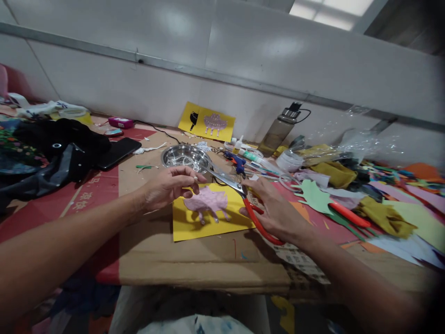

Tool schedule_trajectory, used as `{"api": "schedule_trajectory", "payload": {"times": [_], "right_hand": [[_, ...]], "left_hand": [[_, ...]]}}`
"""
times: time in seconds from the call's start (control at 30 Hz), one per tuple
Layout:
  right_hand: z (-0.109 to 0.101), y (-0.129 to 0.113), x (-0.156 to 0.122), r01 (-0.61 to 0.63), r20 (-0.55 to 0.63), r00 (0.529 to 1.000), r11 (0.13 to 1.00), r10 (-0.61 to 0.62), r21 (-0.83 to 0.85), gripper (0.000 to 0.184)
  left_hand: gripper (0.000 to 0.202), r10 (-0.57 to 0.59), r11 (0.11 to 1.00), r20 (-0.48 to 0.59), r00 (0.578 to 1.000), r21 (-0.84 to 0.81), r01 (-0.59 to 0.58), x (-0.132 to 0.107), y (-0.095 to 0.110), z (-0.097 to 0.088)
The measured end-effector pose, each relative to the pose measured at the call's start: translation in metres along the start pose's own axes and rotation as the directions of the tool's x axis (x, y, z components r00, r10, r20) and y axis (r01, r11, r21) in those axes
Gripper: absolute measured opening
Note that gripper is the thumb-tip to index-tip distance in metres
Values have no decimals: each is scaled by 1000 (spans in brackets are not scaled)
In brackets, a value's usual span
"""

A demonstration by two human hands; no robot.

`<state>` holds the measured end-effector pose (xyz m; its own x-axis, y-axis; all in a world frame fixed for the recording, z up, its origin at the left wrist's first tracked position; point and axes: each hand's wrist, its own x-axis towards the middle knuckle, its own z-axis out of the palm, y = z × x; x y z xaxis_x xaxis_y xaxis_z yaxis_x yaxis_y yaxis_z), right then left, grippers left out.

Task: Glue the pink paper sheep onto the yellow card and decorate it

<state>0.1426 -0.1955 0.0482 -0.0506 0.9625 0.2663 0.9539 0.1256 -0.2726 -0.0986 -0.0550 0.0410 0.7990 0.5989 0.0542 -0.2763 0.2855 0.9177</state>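
My right hand [269, 206] grips a pair of scissors [255, 218] with red handles. Their metal blades point up and left, toward a round steel bowl [167, 160] that holds small clear bits. My left hand [174, 185] is closed in a pinch, with a tiny pale bead [195, 179] at its fingertips. Beneath both hands lies a yellow card [187, 227] bearing a lilac cut-out shape [208, 202] with legs and a few shiny dots.
Against the wall leans a second yellow card [225, 133] with black and lilac shapes. A bottle [278, 130], a blue glue gun [238, 163] and tubes stand behind. Coloured scraps and red-handled scissors [349, 215] lie at right; a black phone [118, 153] and dark cloth at left.
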Motion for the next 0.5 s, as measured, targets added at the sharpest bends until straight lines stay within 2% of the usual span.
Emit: {"api": "schedule_trajectory", "payload": {"times": [0.1, 0.17, 0.33, 0.43, 0.5], "right_hand": [[-7, 26, -10, -17, 41, 999, 992, 22, -128, 51], [-10, 47, -17, 23, 81, 997, 987, -11, -160, 53], [-16, 99, -32, -11, 139, 989, 972, 45, -234, 43], [-20, 114, -38, -59, 189, 974, 948, 123, -311, 44], [-22, 112, -38, -72, 164, 977, 935, 136, -348, 40]], "left_hand": [[14, -9, 999, 10, 1000, 43, 9, 2, -5, -3], [13, -6, 997, 3, 1000, 71, 5, 3, -8, -4], [13, -34, 994, -38, 999, 101, 38, 5, -12, -4], [15, -52, 993, -51, 997, 102, 57, 6, -13, -3], [15, -66, 992, -61, 996, 102, 72, 6, -13, -3]]}}
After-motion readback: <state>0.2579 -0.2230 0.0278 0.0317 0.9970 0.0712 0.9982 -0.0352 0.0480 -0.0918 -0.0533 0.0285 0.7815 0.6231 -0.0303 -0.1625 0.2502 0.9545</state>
